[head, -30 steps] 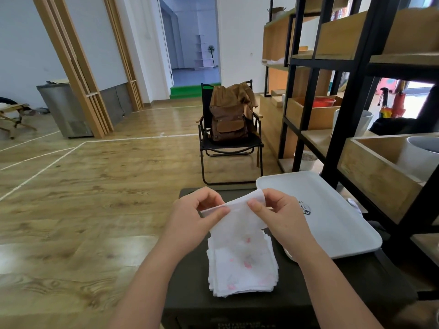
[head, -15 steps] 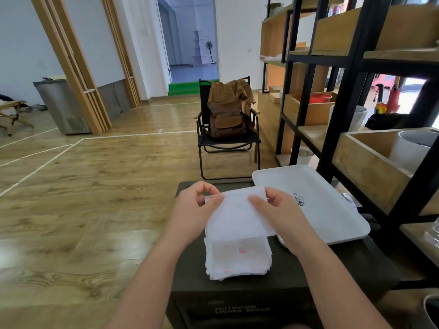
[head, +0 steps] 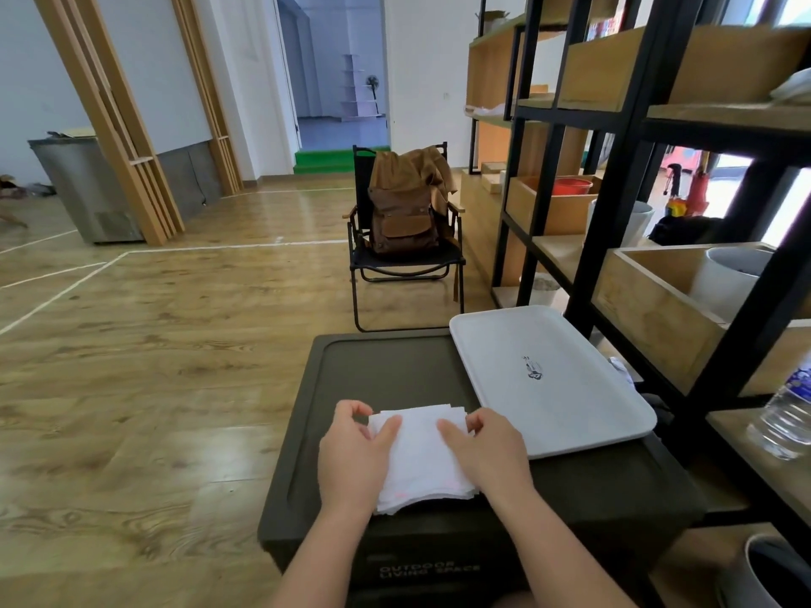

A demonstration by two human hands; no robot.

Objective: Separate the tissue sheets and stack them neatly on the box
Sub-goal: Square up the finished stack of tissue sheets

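Left hand point(head: 351, 460) and right hand point(head: 487, 452) pinching white, faintly pink-printed tissue stack point(head: 421, 462), edges uneven, on dark box point(head: 386, 370)

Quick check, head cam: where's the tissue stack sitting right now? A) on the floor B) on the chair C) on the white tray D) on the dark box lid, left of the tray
D: the tissue stack lies on the dark box lid, between the left hand and right hand; the white tray beside it holds no tissue.
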